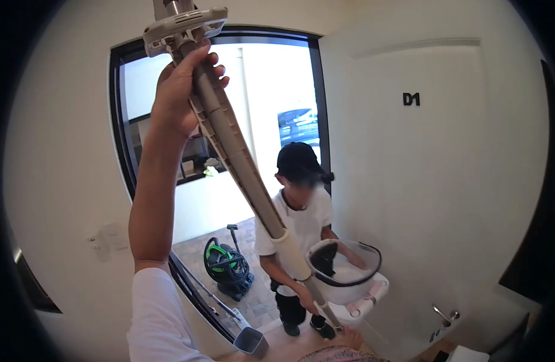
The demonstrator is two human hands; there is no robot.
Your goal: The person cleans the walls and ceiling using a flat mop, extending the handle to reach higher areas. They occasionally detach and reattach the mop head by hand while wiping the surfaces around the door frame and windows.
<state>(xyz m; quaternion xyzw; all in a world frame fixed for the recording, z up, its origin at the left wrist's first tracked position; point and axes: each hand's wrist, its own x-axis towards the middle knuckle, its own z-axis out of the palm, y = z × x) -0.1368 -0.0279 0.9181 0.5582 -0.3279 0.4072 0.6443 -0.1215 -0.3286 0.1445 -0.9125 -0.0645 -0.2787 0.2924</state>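
My left hand (184, 90) is raised high on the left, fingers wrapped round a long beige pole (232, 142) with an open ribbed channel along its upper length. A broad beige bracket-like fitting (184, 27) sits at its top end, just above my fingers. From there the pole slants down to the right, through a pale collar (283, 241) into a thinner tube. My right hand (351, 339) is low at the bottom of the view, closed at the tube's lower end and partly hidden.
A person in a black cap (298, 160) stands behind the pole, with an arm on a clear dark-rimmed tub (343, 280) and a hand close by the tube. A green-and-black vacuum cleaner (228, 265) stands outside the doorway. A grey bucket (251, 342) is below; a white door (410, 169) is on the right.
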